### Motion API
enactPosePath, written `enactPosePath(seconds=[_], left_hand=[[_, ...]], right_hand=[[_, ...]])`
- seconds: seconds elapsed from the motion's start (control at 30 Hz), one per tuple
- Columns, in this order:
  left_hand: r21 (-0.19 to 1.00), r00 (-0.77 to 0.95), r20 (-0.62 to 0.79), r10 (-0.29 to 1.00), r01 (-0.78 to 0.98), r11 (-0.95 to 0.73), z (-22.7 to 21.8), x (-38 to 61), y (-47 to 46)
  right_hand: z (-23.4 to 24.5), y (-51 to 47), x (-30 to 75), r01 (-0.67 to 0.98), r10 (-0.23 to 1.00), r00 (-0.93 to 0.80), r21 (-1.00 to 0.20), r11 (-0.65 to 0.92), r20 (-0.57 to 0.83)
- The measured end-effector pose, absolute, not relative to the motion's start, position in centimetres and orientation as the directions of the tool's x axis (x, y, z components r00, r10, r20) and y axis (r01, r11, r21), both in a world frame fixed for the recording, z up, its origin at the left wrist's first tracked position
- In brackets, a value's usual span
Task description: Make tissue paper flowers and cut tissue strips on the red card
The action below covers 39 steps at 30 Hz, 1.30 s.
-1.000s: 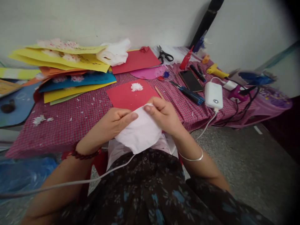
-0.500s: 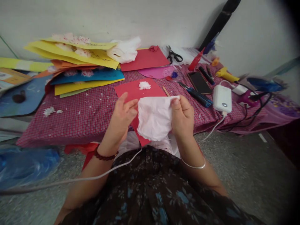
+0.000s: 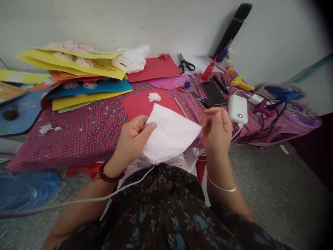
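A white piece of tissue paper (image 3: 171, 135), folded into a wedge-like shape, hangs over the front edge of the table. My left hand (image 3: 132, 142) pinches its left side, thumb on top. At the pointed right corner is my right hand (image 3: 218, 133), slightly blurred, its fingers loosely curled with the thumb apart; whether they touch the corner is unclear. Behind the tissue lies a red card (image 3: 135, 102), partly covered, with a white fluffy paper bit (image 3: 154, 97) on it. A pencil (image 3: 180, 107) rests at its right edge.
Coloured cards (image 3: 91, 92) are stacked at the back left. Scissors (image 3: 186, 65), a red tube (image 3: 209, 69), a phone (image 3: 213, 92), a white power bank (image 3: 237, 109) and a yellow glue gun (image 3: 241, 83) lie to the right. A cable crosses my lap.
My left hand has closed on the tissue's left side. My right hand has moved right and its grip has loosened. The tissue has turned from roughly square to a pointed wedge.
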<state>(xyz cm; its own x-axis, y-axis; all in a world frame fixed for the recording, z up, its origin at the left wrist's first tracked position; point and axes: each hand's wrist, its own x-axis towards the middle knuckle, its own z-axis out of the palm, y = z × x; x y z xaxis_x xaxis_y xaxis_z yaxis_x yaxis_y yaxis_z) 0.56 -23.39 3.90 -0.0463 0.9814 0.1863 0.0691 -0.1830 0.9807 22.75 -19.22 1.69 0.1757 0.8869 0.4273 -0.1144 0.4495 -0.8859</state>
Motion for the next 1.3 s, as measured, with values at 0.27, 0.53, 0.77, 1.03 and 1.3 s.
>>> enactPosePath(seconds=[0.27,0.53,0.77,1.03,1.3], left_hand=[[0.815,0.344,0.185,0.921,0.471,-0.339,5.6,-0.3,-23.6],[0.967,-0.024,0.146,0.989,0.216,-0.137,4.4,-3.9,-24.3],[0.936,-0.496,0.285,0.820,-0.040,-0.349,2.3,-1.2,-24.3],[0.795,-0.274,0.525,0.806,0.497,-0.349,2.9,-2.8,-25.0],[0.676,0.194,0.426,0.884,0.581,-0.454,5.0,-1.1,-24.2]], right_hand=[[4.1,-19.9,19.5,0.020,0.865,-0.407,-0.943,0.331,0.295],[1.7,-19.7,19.0,-0.025,0.958,-0.060,-0.960,0.279,0.280],[1.0,-20.5,18.0,-0.142,0.958,0.051,-0.947,0.288,0.283],[0.4,-19.9,21.4,0.008,0.922,0.002,-0.922,0.386,0.386],[3.5,-20.0,17.4,0.148,0.684,-0.628,-0.806,0.573,0.371]])
